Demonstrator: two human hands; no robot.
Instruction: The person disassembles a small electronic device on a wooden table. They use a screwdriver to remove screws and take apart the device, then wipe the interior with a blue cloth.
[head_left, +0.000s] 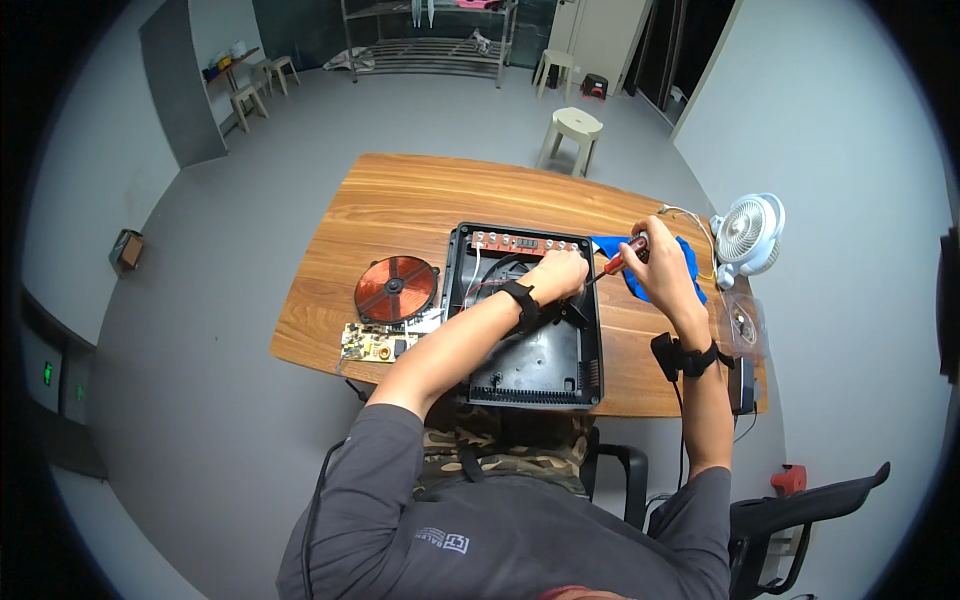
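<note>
A black plastic housing (530, 365), like the open shell of an induction cooker, lies on the table in front of me. A reddish-brown control board (500, 242) sits along its far edge, with wires running from it. My left hand (560, 274) reaches over the housing with its fingers closed near the right wall; what they pinch is hidden. My right hand (657, 268) grips a screwdriver (614, 264) with a red and black handle, tilted so that its shaft points down left toward my left fingers. Left of the housing are a round copper coil (397, 290) and a circuit board (370, 345).
The wooden table (420, 195) has a blue cloth (690, 262) beyond my right hand. A white fan (748, 235) and a clear plastic box (745, 325) are at the right edge. A stool (577, 124) stands behind the table; an office chair (800, 510) is at right.
</note>
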